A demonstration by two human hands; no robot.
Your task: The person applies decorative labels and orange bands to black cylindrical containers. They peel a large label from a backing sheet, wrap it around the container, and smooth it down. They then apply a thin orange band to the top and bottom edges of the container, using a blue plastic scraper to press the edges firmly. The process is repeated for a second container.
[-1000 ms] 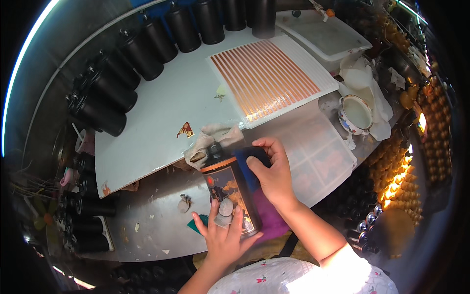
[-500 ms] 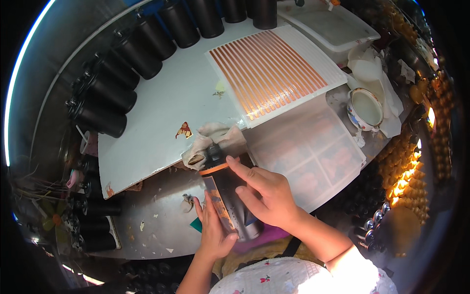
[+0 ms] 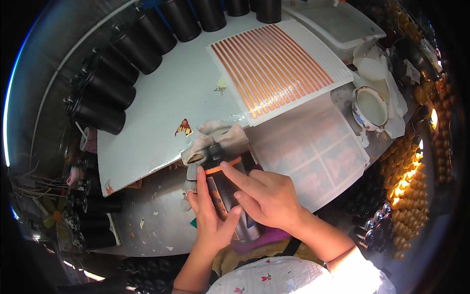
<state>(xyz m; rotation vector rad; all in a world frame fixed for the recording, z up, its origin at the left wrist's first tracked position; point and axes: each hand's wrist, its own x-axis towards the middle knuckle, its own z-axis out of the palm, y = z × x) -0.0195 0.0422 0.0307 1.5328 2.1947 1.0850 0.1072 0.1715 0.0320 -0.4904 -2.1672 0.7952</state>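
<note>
A dark cylindrical canister [image 3: 229,192] stands tilted before me, with a black knob-like neck [image 3: 214,151] at its far end. Around its upper rim runs a thin orange strip [image 3: 215,169], and a gold-patterned label [image 3: 217,200] covers part of its side. My left hand [image 3: 212,218] grips the canister from the left, fingers along its side and thumb across the front. With its index fingertip, my right hand [image 3: 267,198] touches the orange strip; its thumb is stretched over the canister and the other fingers are partly hidden. A crumpled beige cloth [image 3: 223,134] lies just beyond the neck.
Several black canisters [image 3: 142,41] line the white board's far and left edges. A sheet of orange strips [image 3: 279,73] lies on the board [image 3: 156,112]. Translucent printed sheets [image 3: 313,157], an enamel cup [image 3: 370,109] and a plastic tub [image 3: 360,41] are at the right.
My left hand has slid up the canister's side, its fingertips now near the orange strip. My right index finger has shifted slightly left along the strip.
</note>
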